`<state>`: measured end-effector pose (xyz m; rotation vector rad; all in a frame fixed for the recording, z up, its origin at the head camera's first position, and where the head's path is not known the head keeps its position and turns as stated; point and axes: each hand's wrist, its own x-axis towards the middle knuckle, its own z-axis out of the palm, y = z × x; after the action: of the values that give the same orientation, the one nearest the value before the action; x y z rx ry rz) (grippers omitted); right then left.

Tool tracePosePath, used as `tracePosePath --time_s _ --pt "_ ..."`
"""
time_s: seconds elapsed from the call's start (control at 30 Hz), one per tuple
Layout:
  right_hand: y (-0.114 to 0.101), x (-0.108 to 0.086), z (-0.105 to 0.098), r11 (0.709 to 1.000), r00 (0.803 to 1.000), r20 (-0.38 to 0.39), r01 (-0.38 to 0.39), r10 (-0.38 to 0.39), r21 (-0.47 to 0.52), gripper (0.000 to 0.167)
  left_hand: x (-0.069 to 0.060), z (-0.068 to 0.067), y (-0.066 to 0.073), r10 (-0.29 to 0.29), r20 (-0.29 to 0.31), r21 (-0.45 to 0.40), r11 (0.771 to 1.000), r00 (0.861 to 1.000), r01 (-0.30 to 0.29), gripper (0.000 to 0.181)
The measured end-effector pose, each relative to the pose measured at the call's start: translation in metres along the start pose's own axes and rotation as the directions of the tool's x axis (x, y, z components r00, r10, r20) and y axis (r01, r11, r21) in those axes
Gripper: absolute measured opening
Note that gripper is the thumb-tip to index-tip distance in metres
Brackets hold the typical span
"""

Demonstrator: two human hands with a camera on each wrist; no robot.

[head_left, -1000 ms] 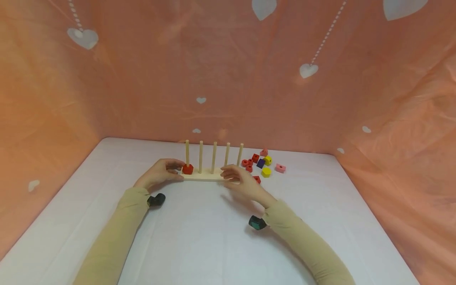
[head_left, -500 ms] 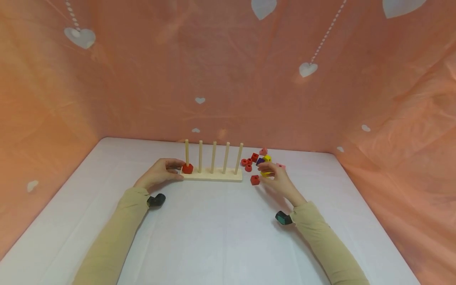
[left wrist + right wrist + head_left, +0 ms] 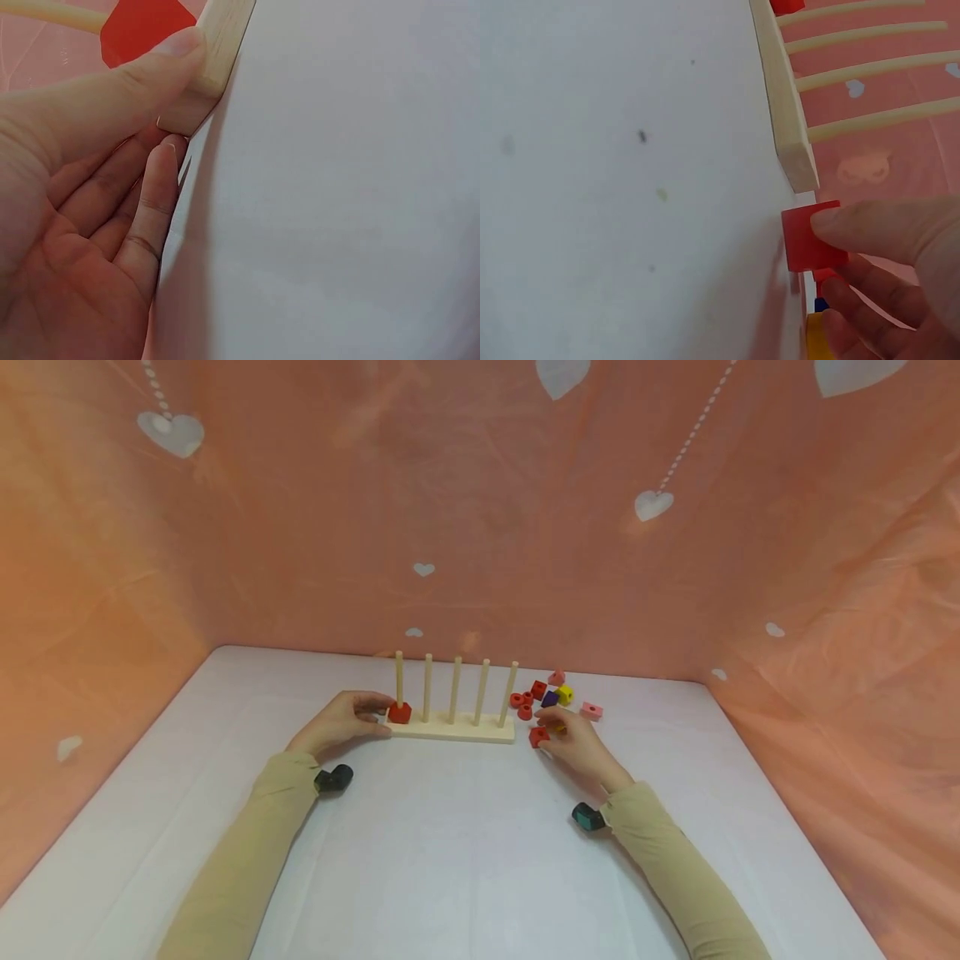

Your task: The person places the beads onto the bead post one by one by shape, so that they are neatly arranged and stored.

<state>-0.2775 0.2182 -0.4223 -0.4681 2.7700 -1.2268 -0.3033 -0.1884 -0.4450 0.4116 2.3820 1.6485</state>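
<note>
A pale wooden peg stacker (image 3: 450,729) with several upright pegs stands on the white table. A red faceted bead (image 3: 400,713) sits at the bottom of its leftmost peg. My left hand (image 3: 341,723) holds the stacker's left end; in the left wrist view the thumb lies on the base (image 3: 225,45) beside the red bead (image 3: 142,30). To the right of the stacker, my right hand (image 3: 581,742) pinches a red cube bead (image 3: 537,737). Its thumb presses one face of the red cube (image 3: 806,236) in the right wrist view, while the fingertips behind are partly hidden.
Behind the right hand lie several loose beads: red rings (image 3: 517,700), another red cube (image 3: 538,689), a dark purple block (image 3: 550,698), a yellow bead (image 3: 565,695) and pink pieces (image 3: 591,711). A peach cloth (image 3: 480,527) with white hearts hangs along the table's back edge.
My right hand has moved from the stacker's right end over to the loose beads, then slightly back left and down onto the red cube. The left hand keeps its hold.
</note>
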Motion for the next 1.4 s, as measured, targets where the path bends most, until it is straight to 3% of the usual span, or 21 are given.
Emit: tracePosePath --time_s 0.27,0.9,1.4 --pt "0.007 0.002 -0.006 1.0 0.999 -0.025 0.028 -0.028 -0.012 0.051 -0.002 0.0 0.0 0.005 -0.005 0.011 1.0 1.0 -0.005 0.061" --pt "0.02 0.009 -0.026 0.992 0.986 -0.112 -0.114 0.12 0.055 0.038 -0.002 -0.001 0.0 -0.015 -0.003 -0.003 1.0 1.0 0.015 0.062" --pt "0.023 0.016 -0.031 0.981 0.978 -0.069 -0.195 0.196 0.015 0.042 0.0 0.0 -0.001 -0.046 -0.01 0.001 0.999 0.999 0.046 0.062"
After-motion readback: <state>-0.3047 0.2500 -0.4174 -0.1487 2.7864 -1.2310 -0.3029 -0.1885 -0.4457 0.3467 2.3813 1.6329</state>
